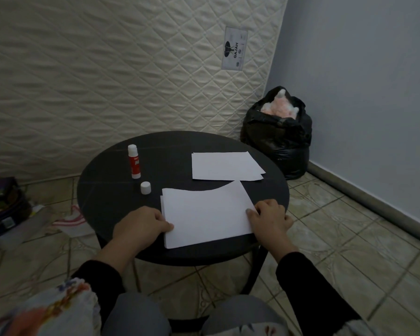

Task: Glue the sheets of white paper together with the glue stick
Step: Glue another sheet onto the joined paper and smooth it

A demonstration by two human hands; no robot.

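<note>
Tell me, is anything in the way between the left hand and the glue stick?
Only the cap. It stands on the table between the left hand and the glue stick, a little right of the straight line. The hand can pass beside it.

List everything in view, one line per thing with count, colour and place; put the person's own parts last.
table: 1, black, round, centre.
glue stick: 1, red and white, upright, table's left side, uncapped.
cap: 1, white, near the glue stick.
near paper stack: 1, white, table's near edge.
far paper stack: 1, white, table's far right.
mattress: 1, cream, behind the table.
bag: 1, black, right corner.
left hand: rests on near stack's left edge.
right hand: rests on its right edge.
</note>
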